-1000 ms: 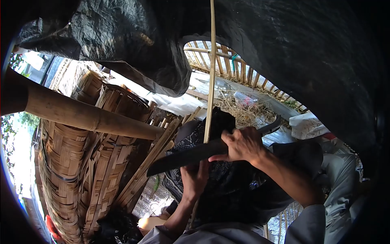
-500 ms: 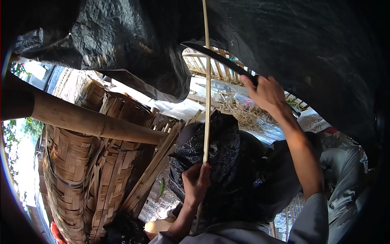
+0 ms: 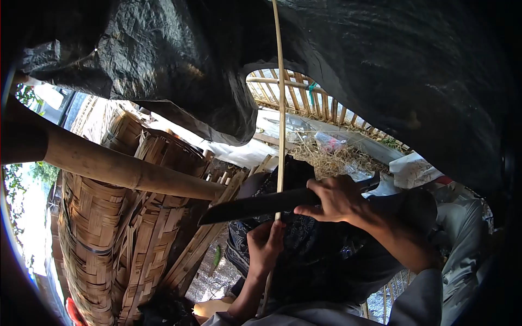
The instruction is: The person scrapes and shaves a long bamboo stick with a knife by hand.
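Your left hand (image 3: 263, 247) is closed on the wooden strip (image 3: 281, 136), fingers and thumb pinching it near its lower part, and a length of the strip runs on below that hand. Above the hand the strip stands nearly upright in your view, reaching up to the top edge. Your right hand (image 3: 337, 200), to the right of the strip, is curled around the knife (image 3: 255, 206), thumb under and fingers over. The dark blade lies across the strip, just above your left hand, with its broad tip out to the left; you cannot tell how deeply, if at all, the edge bites.

Behind the lower part of the strip is a dark patterned cloth (image 3: 242, 247). To the left of the strip stand woven bamboo rolls (image 3: 89, 217), with a thick bamboo pole (image 3: 119, 168) slanting in front of them. A small green pod (image 3: 217, 256) lies on the ground, also left of the strip. To its right, farther off, are dry straw (image 3: 326, 160) and a slatted fence (image 3: 337, 111). Black plastic sheeting (image 3: 157, 54) hangs on both sides of the strip's upper part.
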Demonstrator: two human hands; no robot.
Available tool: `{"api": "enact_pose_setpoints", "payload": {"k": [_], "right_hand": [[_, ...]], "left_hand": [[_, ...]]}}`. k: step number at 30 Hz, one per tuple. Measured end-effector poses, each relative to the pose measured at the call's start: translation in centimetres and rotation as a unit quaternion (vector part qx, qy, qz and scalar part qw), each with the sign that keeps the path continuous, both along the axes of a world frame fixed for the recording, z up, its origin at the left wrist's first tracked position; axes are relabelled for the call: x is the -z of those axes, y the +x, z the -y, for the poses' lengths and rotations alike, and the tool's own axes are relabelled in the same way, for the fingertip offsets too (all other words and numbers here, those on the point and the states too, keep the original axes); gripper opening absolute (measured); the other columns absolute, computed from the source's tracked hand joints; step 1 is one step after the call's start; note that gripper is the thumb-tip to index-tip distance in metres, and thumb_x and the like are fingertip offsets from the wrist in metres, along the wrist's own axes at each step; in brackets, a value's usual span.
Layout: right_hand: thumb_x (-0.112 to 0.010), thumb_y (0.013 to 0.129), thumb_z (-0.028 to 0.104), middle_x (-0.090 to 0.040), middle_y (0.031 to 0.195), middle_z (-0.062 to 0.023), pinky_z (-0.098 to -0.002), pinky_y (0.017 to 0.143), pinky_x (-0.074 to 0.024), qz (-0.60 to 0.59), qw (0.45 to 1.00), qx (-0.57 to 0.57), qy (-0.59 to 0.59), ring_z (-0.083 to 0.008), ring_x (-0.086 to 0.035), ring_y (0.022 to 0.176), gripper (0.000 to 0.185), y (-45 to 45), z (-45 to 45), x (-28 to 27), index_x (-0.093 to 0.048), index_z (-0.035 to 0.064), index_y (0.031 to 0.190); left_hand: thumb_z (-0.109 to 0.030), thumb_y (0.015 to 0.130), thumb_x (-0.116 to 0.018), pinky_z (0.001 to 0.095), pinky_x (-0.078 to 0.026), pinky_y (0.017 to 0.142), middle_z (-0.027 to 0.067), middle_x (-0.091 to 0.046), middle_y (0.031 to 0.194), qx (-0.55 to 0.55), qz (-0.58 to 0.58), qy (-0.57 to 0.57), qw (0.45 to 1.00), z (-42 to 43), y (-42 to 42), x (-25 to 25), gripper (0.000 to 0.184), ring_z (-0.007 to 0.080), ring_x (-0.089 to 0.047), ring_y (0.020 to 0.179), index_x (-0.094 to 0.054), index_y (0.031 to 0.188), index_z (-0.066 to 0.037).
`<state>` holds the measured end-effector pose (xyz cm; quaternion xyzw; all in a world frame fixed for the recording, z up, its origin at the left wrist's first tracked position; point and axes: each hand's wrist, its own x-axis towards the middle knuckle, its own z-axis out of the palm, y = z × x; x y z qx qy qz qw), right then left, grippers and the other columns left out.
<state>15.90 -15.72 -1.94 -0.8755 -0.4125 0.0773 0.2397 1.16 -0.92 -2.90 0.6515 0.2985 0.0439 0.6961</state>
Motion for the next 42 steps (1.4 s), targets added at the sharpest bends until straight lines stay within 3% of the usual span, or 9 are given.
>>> {"api": "enact_pose_setpoints", "payload": {"k": [3, 10, 12, 15, 18, 27, 36, 39, 42], "right_hand": [[-0.048, 0.073, 0.073, -0.054, 0.05, -0.0156, -0.0404, 0.047, -0.0486, 0.002, 0.999, -0.05, -0.008, -0.0326, -0.06, 0.048, 0.069, -1.4, -0.5, 0.6, -0.058, 0.0044, 0.076], [-0.041, 0.074, 0.075, -0.051, 0.042, -0.0109, -0.0373, 0.04, -0.0471, 0.039, 0.996, -0.081, 0.021, -0.0264, -0.058, 0.041, 0.074, -2.3, -0.5, 1.6, -0.057, 0.0036, 0.067], [-0.041, 0.074, 0.075, -0.05, 0.042, -0.011, -0.0374, 0.039, -0.0469, 0.039, 0.996, -0.073, 0.026, -0.0265, -0.058, 0.041, 0.074, -2.0, -0.4, 1.7, -0.057, 0.0032, 0.067], [-0.043, 0.075, 0.074, -0.05, 0.042, -0.0112, -0.0376, 0.039, -0.0466, 0.032, 0.998, -0.039, 0.035, -0.0263, -0.057, 0.041, 0.073, -1.2, -0.3, 1.6, -0.057, 0.0029, 0.067], [-0.046, 0.077, 0.07, -0.051, 0.043, -0.0115, -0.0374, 0.039, -0.0464, 0.046, 0.997, -0.015, 0.066, -0.026, -0.057, 0.041, 0.069, -0.4, -0.3, 1.9, -0.057, 0.0025, 0.068], [-0.054, 0.078, 0.062, -0.053, 0.048, -0.0114, -0.0358, 0.041, -0.0471, 0.008, 0.995, -0.037, 0.097, -0.0276, -0.059, 0.045, 0.06, -0.9, -0.3, 0.5, -0.055, 0.0027, 0.072], [-0.051, 0.076, 0.066, -0.054, 0.048, -0.0135, -0.0377, 0.042, -0.0479, 0.032, 0.99, -0.096, 0.097, -0.0303, -0.061, 0.048, 0.063, -1.4, -3.1, 0.2, -0.053, 0.0033, 0.073], [-0.05, 0.077, 0.066, -0.054, 0.049, -0.0146, -0.0385, 0.042, -0.048, 0.029, 0.991, -0.103, 0.083, -0.0314, -0.061, 0.049, 0.063, -1.5, -3.8, 0.1, -0.053, 0.0031, 0.072], [-0.049, 0.078, 0.066, -0.054, 0.049, -0.0156, -0.0395, 0.042, -0.048, 0.03, 0.993, -0.095, 0.065, -0.0323, -0.061, 0.049, 0.064, -1.3, -4.3, 0.2, -0.053, 0.0026, 0.071]], "left_hand": [[-0.016, 0.09, -0.056, 0.0193, -0.032, 0.04, -0.0015, -0.047, 0.059, -0.009, 0.066, -0.041, 0.997, 0.3, 0.2, 0.3, 0.018, 0.0034, -0.041, 0.046, -0.057, 0.083, 0.001], [-0.01, 0.088, -0.054, 0.0202, -0.035, 0.043, 0.0009, -0.051, 0.063, -0.008, -0.018, 0.012, 1.0, -0.1, -0.4, 0.0, 0.011, 0.0048, -0.045, 0.049, -0.056, 0.085, 0.001], [-0.008, 0.089, -0.049, 0.0208, -0.038, 0.045, 0.004, -0.055, 0.069, 0.068, 0.025, -0.07, 0.995, -0.9, -0.9, -0.1, 0.014, 0.007, -0.049, 0.051, -0.054, 0.097, 0.003], [-0.005, 0.091, -0.045, 0.0197, -0.042, 0.051, 0.0063, -0.058, 0.08, 0.188, 0.025, -0.045, 0.981, -1.6, -1.4, -1.4, 0.022, 0.0073, -0.052, 0.057, -0.049, 0.11, 0.005], [-0.006, 0.092, -0.045, 0.0189, -0.042, 0.05, 0.0083, -0.059, 0.083, 0.171, 0.016, -0.125, 0.977, -1.6, -2.9, -1.6, 0.03, 0.0066, -0.053, 0.057, -0.043, 0.12, 0.005], [-0.013, 0.092, -0.047, 0.0182, -0.033, 0.045, 0.0005, -0.053, 0.067, 0.075, -0.007, -0.024, 0.997, -0.9, -2.2, -3.0, 0.022, 0.0035, -0.044, 0.051, -0.054, 0.108, 0.001], [-0.017, 0.094, -0.048, 0.018, -0.035, 0.05, -0.0018, -0.051, 0.069, -0.013, -0.002, -0.026, 1.0, -2.8, -2.2, -3.6, 0.021, 0.0029, -0.044, 0.059, -0.058, 0.1, 0.001], [-0.012, 0.094, -0.047, 0.0205, -0.039, 0.055, -0.0012, -0.052, 0.075, 0.002, 0.057, -0.008, 0.998, -3.8, -1.4, -3.3, 0.016, 0.0045, -0.047, 0.066, -0.055, 0.094, 0.002], [-0.012, 0.094, -0.046, 0.0226, -0.041, 0.06, 0.0003, -0.053, 0.08, 0.032, 0.025, -0.013, 0.999, -4.0, -0.4, -3.9, 0.016, 0.0064, -0.047, 0.071, -0.054, 0.096, 0.002]]}}
